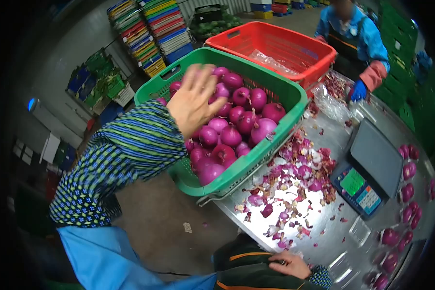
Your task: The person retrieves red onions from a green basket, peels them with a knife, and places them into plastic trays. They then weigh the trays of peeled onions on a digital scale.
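Note:
My left hand [195, 99], its fingers spread and slightly blurred, is over a green crate [244, 176] of peeled red onions [230, 136]. It overlaps the onions on the crate's near-left side and holds nothing. A patterned sleeve [130, 145] covers that arm. Low in the view, my right hand [292, 266] lies against dark trousers beside the table's edge, fingers stretched out and nothing in them. Loose onion skins [299, 169] are scattered on the metal table [241, 208] between the crate and a scale [357, 188].
Packed onions [390, 237] line the table's far right side, near clear plastic trays [340, 268]. Behind the green crate stands a red crate [275, 43]. A co-worker in a blue jacket [372, 41] has a blue-gloved hand [358, 91] by a plastic bag [331, 104]. Stacked crates [164, 29] rise behind.

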`<action>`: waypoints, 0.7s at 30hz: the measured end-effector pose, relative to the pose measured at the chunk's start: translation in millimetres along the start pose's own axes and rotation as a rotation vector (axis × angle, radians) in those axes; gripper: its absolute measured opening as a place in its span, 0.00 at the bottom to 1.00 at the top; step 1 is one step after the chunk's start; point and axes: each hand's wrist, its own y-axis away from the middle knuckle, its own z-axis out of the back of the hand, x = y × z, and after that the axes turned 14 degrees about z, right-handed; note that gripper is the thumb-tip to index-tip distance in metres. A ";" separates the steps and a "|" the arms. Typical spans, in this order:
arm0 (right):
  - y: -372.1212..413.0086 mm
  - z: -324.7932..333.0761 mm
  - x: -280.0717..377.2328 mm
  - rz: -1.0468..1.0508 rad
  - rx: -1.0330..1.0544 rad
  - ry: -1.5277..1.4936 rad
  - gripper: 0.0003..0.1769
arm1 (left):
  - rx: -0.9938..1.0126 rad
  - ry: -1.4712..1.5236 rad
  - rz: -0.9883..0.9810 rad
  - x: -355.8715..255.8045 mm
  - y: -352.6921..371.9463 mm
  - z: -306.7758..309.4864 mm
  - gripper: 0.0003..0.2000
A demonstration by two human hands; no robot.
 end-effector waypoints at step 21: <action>-15.8 37.0 5.7 -0.065 -0.902 0.404 0.07 | 0.223 1.146 0.038 -100.3 -74.3 -123.4 0.42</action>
